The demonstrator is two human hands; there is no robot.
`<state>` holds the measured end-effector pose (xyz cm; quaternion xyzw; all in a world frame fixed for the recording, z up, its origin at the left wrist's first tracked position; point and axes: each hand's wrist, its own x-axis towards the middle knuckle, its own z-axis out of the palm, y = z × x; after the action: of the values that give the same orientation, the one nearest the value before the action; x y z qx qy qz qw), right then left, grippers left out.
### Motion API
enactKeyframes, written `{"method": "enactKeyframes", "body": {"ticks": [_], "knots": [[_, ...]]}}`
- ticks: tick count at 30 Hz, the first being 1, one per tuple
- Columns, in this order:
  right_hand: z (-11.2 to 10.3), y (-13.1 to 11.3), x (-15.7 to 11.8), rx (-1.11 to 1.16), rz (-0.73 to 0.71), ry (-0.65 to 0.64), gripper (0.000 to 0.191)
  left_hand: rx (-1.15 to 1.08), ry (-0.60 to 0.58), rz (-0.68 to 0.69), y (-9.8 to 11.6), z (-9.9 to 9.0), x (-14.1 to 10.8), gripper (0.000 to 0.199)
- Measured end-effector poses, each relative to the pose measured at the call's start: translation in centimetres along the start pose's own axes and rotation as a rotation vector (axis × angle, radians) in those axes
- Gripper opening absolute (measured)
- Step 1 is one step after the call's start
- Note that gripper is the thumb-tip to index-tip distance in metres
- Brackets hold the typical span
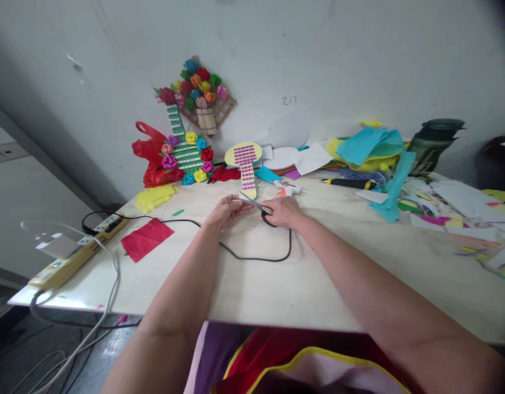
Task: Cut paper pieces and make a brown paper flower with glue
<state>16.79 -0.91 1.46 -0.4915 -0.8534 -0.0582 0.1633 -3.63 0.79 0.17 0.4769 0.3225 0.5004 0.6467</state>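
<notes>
In the head view, my right hand grips scissors with dark handles, their blades pointing left toward my left hand. The fingers of my left hand are drawn together at the blade tips; whatever they pinch is too small to make out. Just behind the blades is a yellow, paddle-shaped paper craft covered with purple strips, its round end leaning up at the back. A glue gun, white with an orange part, lies just behind my right hand. A black cord loops on the table below both hands.
A yellow power strip with a white charger and cables lies left. Near it are red crepe paper and yellow paper. Paper-flower crafts stand against the wall. Paper scraps, a black-yellow cutter and a dark bottle are right.
</notes>
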Motion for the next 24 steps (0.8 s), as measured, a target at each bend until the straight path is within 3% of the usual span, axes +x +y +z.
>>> {"method": "enactKeyframes", "body": {"ticks": [24], "knots": [[-0.36, 0.65, 0.17, 0.002, -0.034, 0.005, 0.045, 0.017, -0.041, 0.055, -0.14, 0.04, 0.15, 0.036]]}}
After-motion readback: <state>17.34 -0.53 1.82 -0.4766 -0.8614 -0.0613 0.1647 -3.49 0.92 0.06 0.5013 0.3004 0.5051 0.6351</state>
